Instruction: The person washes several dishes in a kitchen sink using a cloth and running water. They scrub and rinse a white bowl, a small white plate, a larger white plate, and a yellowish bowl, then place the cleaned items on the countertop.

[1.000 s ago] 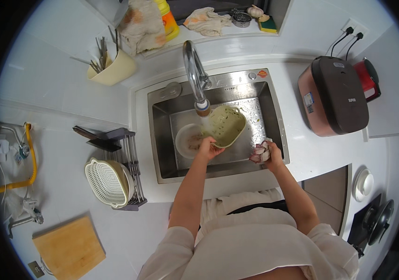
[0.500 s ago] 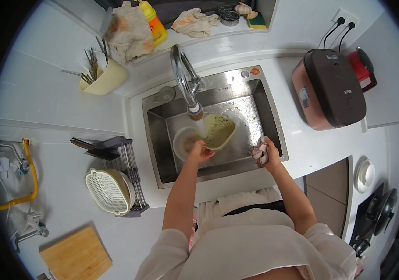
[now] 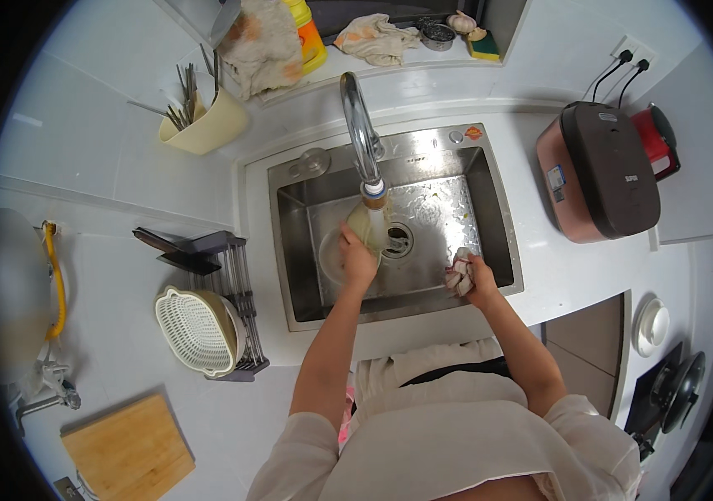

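Under the running tap [image 3: 358,125], my left hand [image 3: 360,260] grips a pale green bowl [image 3: 360,224] tipped on its side. Much of that bowl is behind my fingers and the tap's nozzle. Partly hidden by the same hand, a whitish translucent bowl [image 3: 331,257] rests on the sink floor. My right hand [image 3: 482,282] is closed around a crumpled light dishcloth [image 3: 459,272] with reddish edges, held over the right front of the steel sink [image 3: 503,242]. Between the hands the drain [image 3: 398,240] shows, with green bits scattered near it.
A rice cooker [image 3: 611,171] stands on the counter to the right. On the left, a dish rack [image 3: 235,288] carries dark-bladed knives [image 3: 177,249] and a white colander [image 3: 194,331], with a cutting board [image 3: 131,447] nearby. A utensil holder [image 3: 210,125] hangs on the wall.
My left hand has tipped the green bowl up and moved it left, uncovering the drain. The cloth remains in my right hand. The whole view has shifted slightly.
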Tool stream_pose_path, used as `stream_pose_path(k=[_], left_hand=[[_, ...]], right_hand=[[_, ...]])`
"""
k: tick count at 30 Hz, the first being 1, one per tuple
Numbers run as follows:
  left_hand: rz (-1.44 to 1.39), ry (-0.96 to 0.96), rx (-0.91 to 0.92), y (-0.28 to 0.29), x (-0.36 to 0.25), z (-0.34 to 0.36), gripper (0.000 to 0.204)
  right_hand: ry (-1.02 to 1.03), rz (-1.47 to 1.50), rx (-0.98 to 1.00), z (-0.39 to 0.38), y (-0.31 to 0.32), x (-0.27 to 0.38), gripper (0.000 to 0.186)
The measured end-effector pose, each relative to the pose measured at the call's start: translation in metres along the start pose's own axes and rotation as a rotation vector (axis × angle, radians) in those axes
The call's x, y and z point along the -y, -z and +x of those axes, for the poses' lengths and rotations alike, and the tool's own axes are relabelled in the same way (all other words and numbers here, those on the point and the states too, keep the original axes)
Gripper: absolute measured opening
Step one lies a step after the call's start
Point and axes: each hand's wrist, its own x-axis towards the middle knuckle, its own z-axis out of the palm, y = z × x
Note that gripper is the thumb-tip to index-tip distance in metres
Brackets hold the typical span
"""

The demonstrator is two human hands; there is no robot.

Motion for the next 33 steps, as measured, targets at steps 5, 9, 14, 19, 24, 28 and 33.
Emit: stream_pose_path(k=[5,9,14,19,24,28,33], left_hand=[[0.283,-0.321,-0.158,-0.008,-0.001,-0.013,0.078],[-0.035,-0.021,0.100,-0.035,-0.017,-0.023,0.072],[-0.973,0.743,0.708,-0.065,-0.023,-0.021,0.054],[-1.257,0.756,0.775,-0.164,0.045,-0.024,0.045],[-1.075,1.094,0.863,-0.176,0.111,-0.021,0.063],[-1.246,1.414,0.485,-0.104,0.171,-0.014,0.058],[-1.512,1.301,0.254,-0.062,0.214,0.017,0.049]], right_hand=[[0.010,0.078,-0.016,0.008,0.001,-0.002,0.030],[0.058,0.109,0.001,0.002,-0.003,0.001,0.032],[0.024,0.218,-0.094,-0.003,0.013,0.005,0.034],[0.054,0.194,-0.020,-0.014,0.031,-0.005,0.033],[0.096,0.236,-0.022,-0.009,0.018,-0.014,0.035],[0.060,0.283,-0.090,0.001,-0.008,-0.007,0.043],[0.025,0.188,0.000,0.023,-0.019,-0.004,0.043]])
